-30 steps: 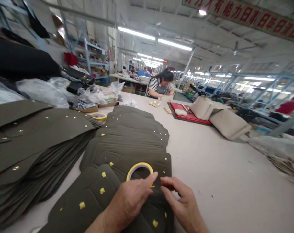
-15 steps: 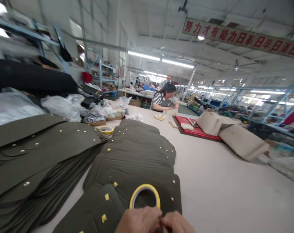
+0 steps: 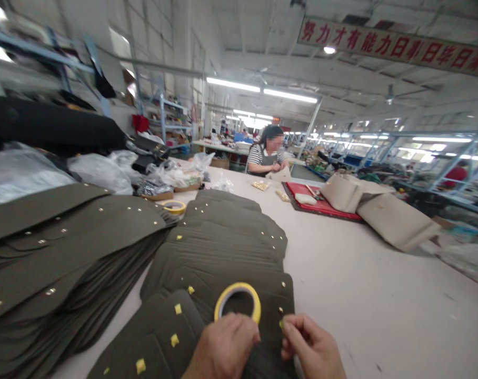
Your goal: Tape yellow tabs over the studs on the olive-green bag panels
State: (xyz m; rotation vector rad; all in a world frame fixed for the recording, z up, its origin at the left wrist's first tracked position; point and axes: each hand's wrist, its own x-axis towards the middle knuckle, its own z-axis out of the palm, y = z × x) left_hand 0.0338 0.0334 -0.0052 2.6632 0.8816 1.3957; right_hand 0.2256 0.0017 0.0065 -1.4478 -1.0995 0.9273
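My left hand (image 3: 225, 345) is closed on the near side of a roll of yellow tape (image 3: 239, 287), which stands up beyond my knuckles. My right hand (image 3: 314, 345) is apart from it on the right. Thumb and forefinger there pinch a small yellow bit of tape (image 3: 281, 324). Beneath both hands spreads a fanned stack of dark olive fabric panels (image 3: 223, 255) with small metal fittings. The nearest panel (image 3: 156, 329), at lower left, carries several yellow tape squares (image 3: 175, 340).
More olive panels (image 3: 85, 247) with metal fittings are piled at left. A second tape roll (image 3: 173, 207) lies behind. Plastic bags (image 3: 100, 171), a red panel (image 3: 321, 202) and beige pieces (image 3: 397, 221) sit on the pale table (image 3: 361, 295). Across it, a person (image 3: 266, 152) handles a beige piece.
My hands were together by the tape roll; my right hand has moved off to the right with a yellow bit of tape. The co-worker has raised the beige piece.
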